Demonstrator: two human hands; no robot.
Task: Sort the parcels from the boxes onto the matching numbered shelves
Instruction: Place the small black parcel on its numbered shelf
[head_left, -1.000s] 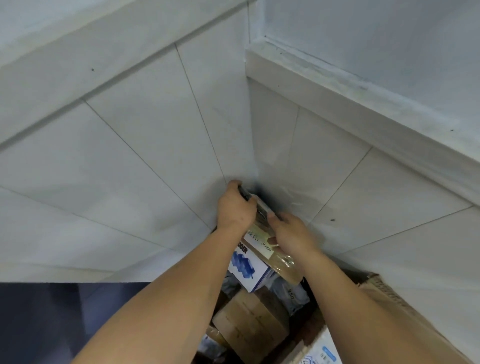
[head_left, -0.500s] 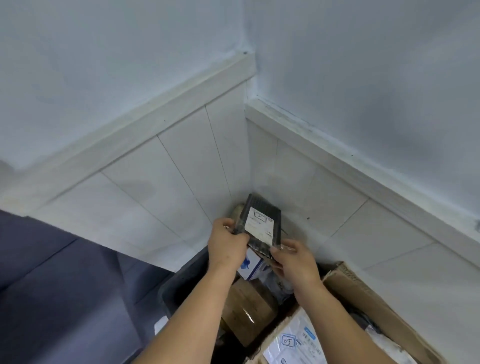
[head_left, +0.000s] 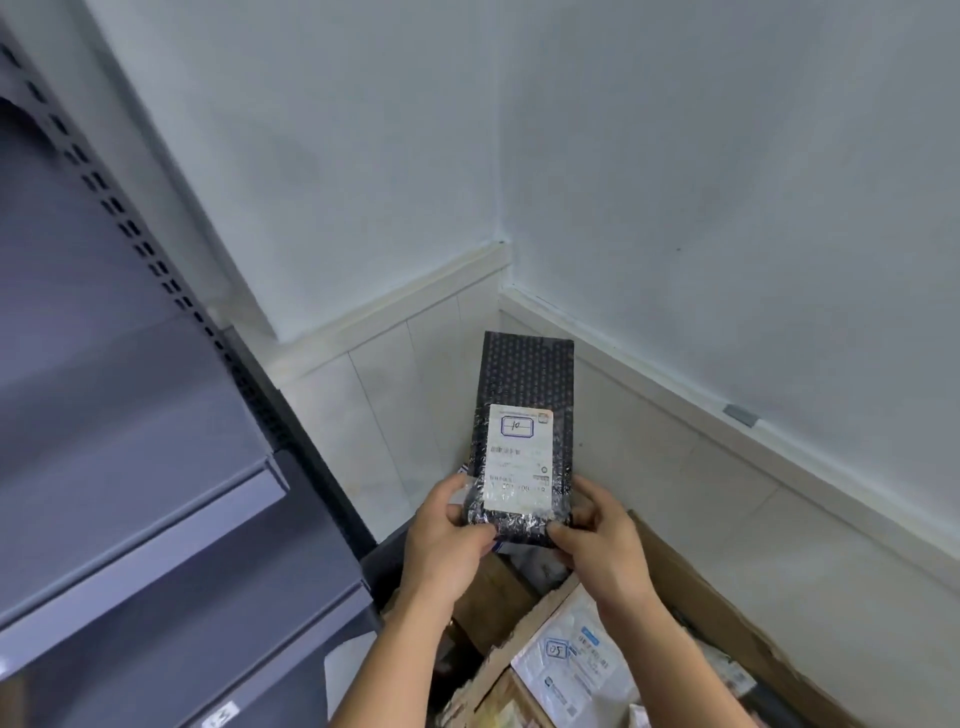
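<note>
Your left grip and right grip both pinch the black parcel by its bottom edge, upright at frame centre above the box, label facing you, evidently for reading its number.

"10": black parcel; "05": white parcel

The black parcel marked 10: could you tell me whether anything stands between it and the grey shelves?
Nothing visible does. The left hand and right hand hold the black parcel at its lower end, with open space between it and the grey shelves. Which shelf is number 10 cannot be seen.
</note>
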